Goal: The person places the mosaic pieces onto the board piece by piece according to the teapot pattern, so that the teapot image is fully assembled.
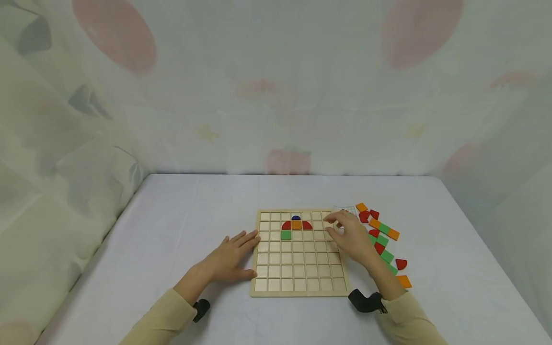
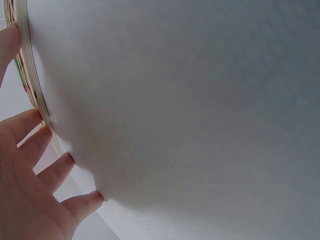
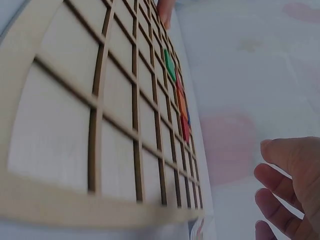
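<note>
A wooden grid board (image 1: 299, 284) lies on the table. My left hand (image 1: 230, 258) is spread beside it, fingertips and thumb touching its left edge; the left wrist view shows these fingers (image 2: 55, 172) along the rim. Over the board's right side hovers my right hand (image 1: 354, 239), thumb and fingers apart and loosely bent, with nothing visible between them. Set in the upper cells are a blue rounded piece (image 1: 295, 218), an orange square (image 1: 296, 224), a red curved piece (image 1: 286, 225) on its left, another red curved piece (image 1: 307, 225) on its right, and a green square (image 1: 286, 235).
Right of the board, loose orange (image 1: 404, 281), green (image 1: 387, 256) and red tiles (image 1: 401, 264) form a slanting scatter, partly behind my right forearm. A printed card (image 1: 351, 210) lies at the board's upper right corner, partly covered by my right hand. Patterned cloth hangs behind the table.
</note>
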Available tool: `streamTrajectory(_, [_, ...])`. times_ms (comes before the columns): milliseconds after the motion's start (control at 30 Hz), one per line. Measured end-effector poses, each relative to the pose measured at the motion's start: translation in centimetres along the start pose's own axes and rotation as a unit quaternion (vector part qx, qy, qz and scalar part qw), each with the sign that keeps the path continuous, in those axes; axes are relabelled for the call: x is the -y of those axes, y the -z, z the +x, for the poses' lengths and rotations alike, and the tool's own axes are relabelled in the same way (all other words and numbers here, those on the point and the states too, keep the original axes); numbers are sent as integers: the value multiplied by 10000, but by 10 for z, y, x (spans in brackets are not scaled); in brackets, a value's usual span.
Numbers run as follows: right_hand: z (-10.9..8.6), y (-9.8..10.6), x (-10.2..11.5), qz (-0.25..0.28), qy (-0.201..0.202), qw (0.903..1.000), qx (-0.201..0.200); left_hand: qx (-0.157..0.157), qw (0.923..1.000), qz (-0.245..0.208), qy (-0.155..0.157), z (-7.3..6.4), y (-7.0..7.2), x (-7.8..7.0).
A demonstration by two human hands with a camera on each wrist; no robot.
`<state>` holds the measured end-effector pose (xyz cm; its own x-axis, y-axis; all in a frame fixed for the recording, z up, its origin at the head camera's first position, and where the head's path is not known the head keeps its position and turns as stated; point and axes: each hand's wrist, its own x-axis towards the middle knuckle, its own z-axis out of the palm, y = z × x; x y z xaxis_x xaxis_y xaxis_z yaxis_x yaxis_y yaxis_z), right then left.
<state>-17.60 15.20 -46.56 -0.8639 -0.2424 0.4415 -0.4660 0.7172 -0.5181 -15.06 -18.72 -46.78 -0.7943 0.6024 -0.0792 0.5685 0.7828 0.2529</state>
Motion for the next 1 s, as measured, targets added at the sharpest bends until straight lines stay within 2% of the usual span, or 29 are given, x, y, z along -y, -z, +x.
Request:
streamTrajectory(133, [-8, 8, -13, -16, -60, 9997, -228, 0, 10000, 11, -5, 0, -1, 2])
streamTrajectory(267, [-19, 17, -27, 8, -396, 9988, -272, -34, 10000, -20, -18, 0, -2, 2])
streamTrajectory(433, [-34, 25, -44, 33, -980, 9951, -116, -84, 10000, -20, -46, 0, -2, 2])
streamTrajectory(533, [-41, 28, -54, -65, -1195, 9928, 2, -86, 10000, -20, -25, 0, -2, 2])
streamTrajectory(800, [-49, 34, -68, -156, -1436, 9893, 211, -148, 9999, -52, -23, 0, -2, 3])
streamTrajectory(1000, [-51, 37, -70, -139, -1635, 9859, 318, -83, 10000, -38, 31, 0, -2, 4])
